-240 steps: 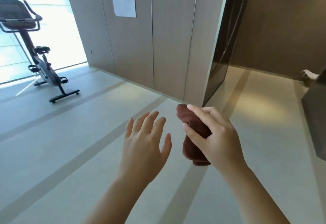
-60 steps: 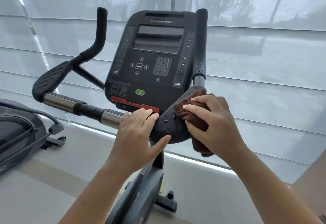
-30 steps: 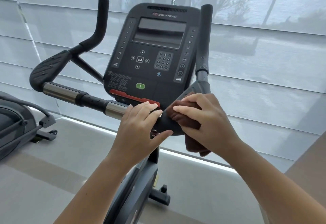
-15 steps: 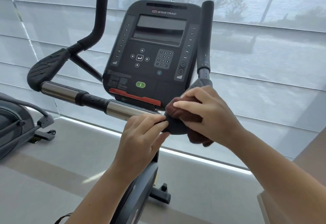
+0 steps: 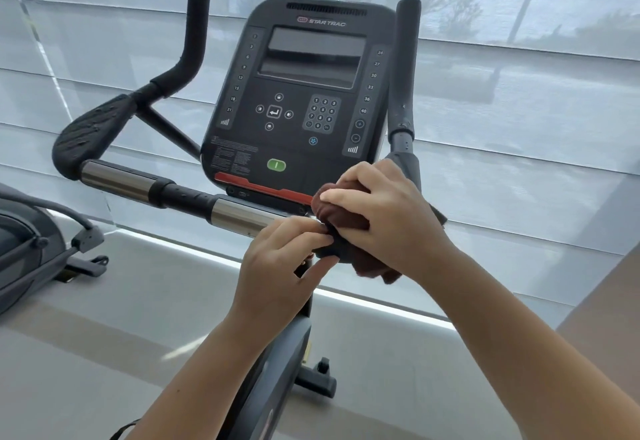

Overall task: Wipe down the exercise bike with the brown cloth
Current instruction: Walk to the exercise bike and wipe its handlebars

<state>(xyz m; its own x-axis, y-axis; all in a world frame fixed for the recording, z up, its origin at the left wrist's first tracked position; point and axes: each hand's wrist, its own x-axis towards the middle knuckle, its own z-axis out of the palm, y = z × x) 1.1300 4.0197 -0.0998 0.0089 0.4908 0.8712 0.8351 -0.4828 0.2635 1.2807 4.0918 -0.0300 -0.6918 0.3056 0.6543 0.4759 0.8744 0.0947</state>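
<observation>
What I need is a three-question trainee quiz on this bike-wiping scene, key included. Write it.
1. True or false: the brown cloth lies on the floor.
2. The cloth is pressed: A on the screen; B at the right end of the red strip, under the console; C on a pedal.
3. Fill in: the button above the red strip is ____.
Key: 1 false; 2 B; 3 green.

dark reddish-brown cloth (image 5: 346,218); black console (image 5: 304,93) with a green button (image 5: 276,165) and red strip (image 5: 263,191); handlebar (image 5: 183,197) banded silver and black; white blinds (image 5: 519,110).
</observation>
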